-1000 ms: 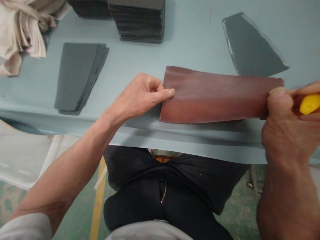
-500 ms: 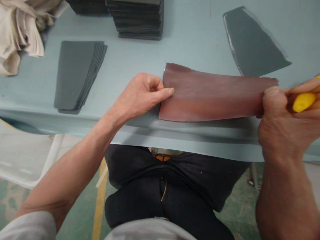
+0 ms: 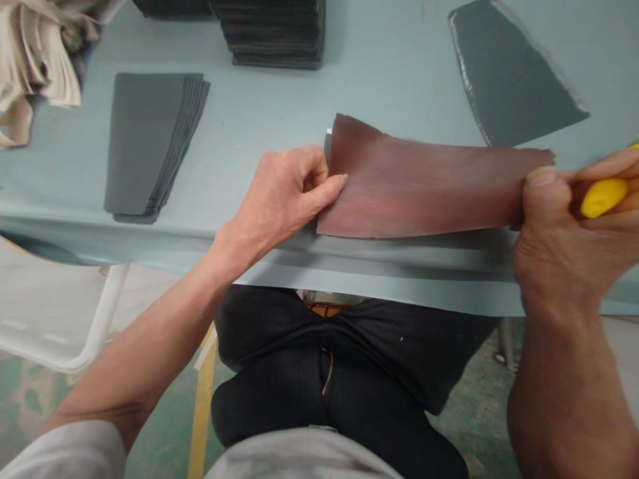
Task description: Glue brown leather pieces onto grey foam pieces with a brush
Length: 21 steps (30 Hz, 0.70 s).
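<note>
A reddish-brown sheet (image 3: 429, 186), leather-like and slightly curved, is stretched between my two hands just over the table's front edge. My left hand (image 3: 299, 183) pinches its left end, thumb on top and fingers curled beneath. At the other end my right hand (image 3: 569, 219) grips the sheet with the thumb pressed on its corner. A yellow-handled tool (image 3: 605, 197) is also tucked in the fingers of my right hand; its working end is out of sight. Behind the sheet lies a single dark grey panel (image 3: 514, 73) with shiny, wet-looking edges.
A fanned pile of grey panels (image 3: 147, 143) lies on the blue-green table cover (image 3: 259, 113) at left. Tall dark stacks (image 3: 274, 33) stand at the back. Beige cloth strips (image 3: 40, 60) hang in the far left corner. A white plastic bin (image 3: 50, 313) sits below the table's left edge.
The view has shifted slightly. The sheet's left end is tilted up a little more, showing a small pale edge behind it. Both hands keep their hold.
</note>
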Motion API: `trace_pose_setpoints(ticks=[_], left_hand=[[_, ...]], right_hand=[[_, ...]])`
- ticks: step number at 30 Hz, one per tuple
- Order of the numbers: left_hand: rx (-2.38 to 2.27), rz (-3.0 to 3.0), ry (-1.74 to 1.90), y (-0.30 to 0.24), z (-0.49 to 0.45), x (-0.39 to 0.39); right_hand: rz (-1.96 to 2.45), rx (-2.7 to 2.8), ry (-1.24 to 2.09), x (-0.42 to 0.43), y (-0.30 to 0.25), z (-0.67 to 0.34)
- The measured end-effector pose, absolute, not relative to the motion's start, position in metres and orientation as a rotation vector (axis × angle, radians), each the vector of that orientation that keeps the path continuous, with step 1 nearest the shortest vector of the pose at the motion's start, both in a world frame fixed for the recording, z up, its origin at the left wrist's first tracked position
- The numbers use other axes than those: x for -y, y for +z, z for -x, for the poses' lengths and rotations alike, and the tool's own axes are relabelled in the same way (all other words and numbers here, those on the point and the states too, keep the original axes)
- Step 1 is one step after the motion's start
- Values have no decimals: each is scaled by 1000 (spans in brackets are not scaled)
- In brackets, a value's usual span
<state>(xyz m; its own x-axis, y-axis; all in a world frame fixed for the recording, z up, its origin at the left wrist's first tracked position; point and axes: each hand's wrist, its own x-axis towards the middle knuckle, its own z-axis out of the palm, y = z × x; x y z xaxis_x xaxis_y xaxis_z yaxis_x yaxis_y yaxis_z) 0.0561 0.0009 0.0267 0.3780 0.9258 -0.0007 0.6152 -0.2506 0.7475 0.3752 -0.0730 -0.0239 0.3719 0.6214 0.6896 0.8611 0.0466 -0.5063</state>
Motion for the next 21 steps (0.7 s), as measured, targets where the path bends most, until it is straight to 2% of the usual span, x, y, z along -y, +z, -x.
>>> trace_pose_setpoints(ticks=[10, 16, 21], left_hand=[[-1302, -1904, 744, 18, -54, 3], [-1354, -2010, 726, 17, -52, 1], [-1425, -2053, 688, 18, -53, -1]], right_hand=[[1545, 1304, -343, 72, -25, -364], [1626, 1325, -103, 74, -23, -358], [1718, 1377, -106, 75, -29, -363]])
